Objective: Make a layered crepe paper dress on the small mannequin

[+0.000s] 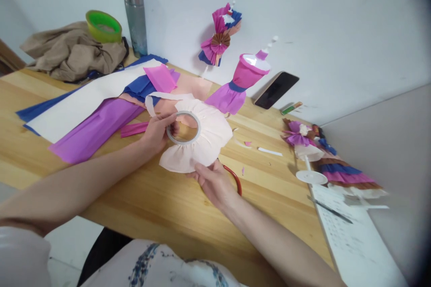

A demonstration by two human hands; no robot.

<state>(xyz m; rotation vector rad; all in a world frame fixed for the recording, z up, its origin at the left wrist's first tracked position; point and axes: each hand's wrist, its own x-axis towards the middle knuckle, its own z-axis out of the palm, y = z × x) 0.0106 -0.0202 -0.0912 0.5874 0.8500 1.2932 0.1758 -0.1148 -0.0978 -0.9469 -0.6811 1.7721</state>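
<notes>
A pale pink gathered crepe-paper ruffle (208, 136) is wrapped around a white tape ring (183, 128), held just above the wooden table (151, 197). My left hand (156, 132) grips the ring's left side, fingers curled round its rim. Under the ruffle's lower edge, my right hand (213, 181) pinches the paper. A loose pale strip (161, 97) trails from the ruffle's upper left.
Crepe sheets in white, purple, blue and pink (97, 107) lie at left. Red-handled scissors (235, 178) sit beneath my right hand. A pink-purple paper dress (240, 83), a paper bow (218, 40), a phone (276, 89), a flask (134, 15), brown cloth (72, 51), green tape (103, 26), finished paper dolls (319, 157) and a notepad (350, 233).
</notes>
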